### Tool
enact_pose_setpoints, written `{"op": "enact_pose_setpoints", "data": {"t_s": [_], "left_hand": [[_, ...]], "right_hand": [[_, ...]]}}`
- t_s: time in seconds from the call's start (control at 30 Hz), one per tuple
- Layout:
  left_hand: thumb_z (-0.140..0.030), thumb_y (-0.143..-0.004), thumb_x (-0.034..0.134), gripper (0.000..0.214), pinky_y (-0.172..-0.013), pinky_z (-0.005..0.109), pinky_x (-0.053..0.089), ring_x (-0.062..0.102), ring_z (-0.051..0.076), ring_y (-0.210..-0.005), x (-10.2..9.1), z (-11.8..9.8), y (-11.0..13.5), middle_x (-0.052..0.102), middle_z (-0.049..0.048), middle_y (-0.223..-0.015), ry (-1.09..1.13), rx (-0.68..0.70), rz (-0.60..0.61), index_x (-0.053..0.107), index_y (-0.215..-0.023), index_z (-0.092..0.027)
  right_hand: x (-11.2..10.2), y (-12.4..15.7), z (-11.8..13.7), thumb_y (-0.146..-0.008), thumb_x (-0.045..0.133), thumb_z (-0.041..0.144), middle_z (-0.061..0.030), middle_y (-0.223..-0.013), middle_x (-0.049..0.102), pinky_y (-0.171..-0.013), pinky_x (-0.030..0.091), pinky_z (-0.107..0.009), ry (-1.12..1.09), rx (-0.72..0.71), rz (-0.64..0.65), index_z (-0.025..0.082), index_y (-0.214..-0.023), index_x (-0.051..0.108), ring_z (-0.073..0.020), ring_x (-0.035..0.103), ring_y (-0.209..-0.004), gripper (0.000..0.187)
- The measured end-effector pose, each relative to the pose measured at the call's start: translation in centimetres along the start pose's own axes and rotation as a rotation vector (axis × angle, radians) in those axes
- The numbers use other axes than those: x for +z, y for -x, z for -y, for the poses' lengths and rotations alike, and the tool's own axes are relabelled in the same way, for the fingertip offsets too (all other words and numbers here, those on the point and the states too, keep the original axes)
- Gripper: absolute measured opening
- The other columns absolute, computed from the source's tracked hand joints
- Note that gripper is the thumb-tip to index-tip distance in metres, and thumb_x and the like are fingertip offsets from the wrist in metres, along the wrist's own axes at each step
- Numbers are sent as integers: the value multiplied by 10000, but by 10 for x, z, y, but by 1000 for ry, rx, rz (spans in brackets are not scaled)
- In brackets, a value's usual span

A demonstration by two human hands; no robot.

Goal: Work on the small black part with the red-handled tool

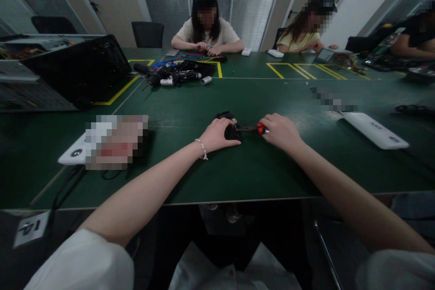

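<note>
My left hand (220,134), with a bracelet at the wrist, is closed around a small black part (232,132) on the green table. What exactly the part is cannot be made out. From the right, my right hand (279,130) grips the red handles of a pair of pliers (249,128). The metal jaws point left and reach the black part beside my left fingers. Whether the jaws are closed on a piece of it is too small to tell.
A black computer case (78,68) stands at the left, near a white power bank (73,149). Black tools and parts (176,72) lie ahead. Another white device (375,130) with a cable is at the right. Several people sit across the green table (258,176).
</note>
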State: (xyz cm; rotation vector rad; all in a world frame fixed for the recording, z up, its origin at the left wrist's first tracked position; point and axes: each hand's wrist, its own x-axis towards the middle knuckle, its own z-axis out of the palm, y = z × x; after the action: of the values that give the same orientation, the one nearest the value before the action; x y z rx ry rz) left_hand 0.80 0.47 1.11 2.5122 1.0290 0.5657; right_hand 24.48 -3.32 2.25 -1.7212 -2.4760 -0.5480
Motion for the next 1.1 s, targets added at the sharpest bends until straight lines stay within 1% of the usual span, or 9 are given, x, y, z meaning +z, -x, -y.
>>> {"op": "enact_pose_setpoints", "data": {"t_s": [0.3,0.5,0.67,0.9,1.1], "left_hand": [[-518,-691,690,534,-993,440,377,499,287,-1147,1,1,-1,556,100,-1242,2,0,4,551,-1078,-177],[-514,-685,693,519,-973,441,392,518,290,-1116,3,2,-1,581,87,-1198,-3,3,-10,549,-1066,-192],[-528,-689,683,523,-981,446,386,510,293,-1126,2,1,0,573,90,-1213,-3,-1,0,553,-1065,-187],[-520,-692,689,536,-965,438,406,501,301,-1132,0,0,0,562,107,-1234,1,-12,11,560,-1068,-159],[-521,-697,683,517,-968,444,403,500,295,-1136,0,-1,0,557,90,-1244,7,-12,17,555,-1064,-180]], "right_hand": [[1,0,-1,-731,525,203,-110,-915,631,-666,403,-328,-19,29,-6,136,-929,630,-228,525,-818,233],[1,-1,-1,-747,520,219,-95,-899,628,-673,407,-327,-54,39,-8,161,-905,629,-222,527,-809,201],[1,0,0,-743,527,211,-92,-904,626,-680,408,-323,-54,36,-9,159,-917,629,-216,528,-813,209],[0,0,1,-765,520,219,-87,-887,632,-658,404,-316,-36,28,-12,153,-897,633,-215,531,-794,186],[1,0,0,-774,505,224,-84,-861,633,-630,395,-312,-51,35,-18,163,-876,631,-208,530,-771,174]]}}
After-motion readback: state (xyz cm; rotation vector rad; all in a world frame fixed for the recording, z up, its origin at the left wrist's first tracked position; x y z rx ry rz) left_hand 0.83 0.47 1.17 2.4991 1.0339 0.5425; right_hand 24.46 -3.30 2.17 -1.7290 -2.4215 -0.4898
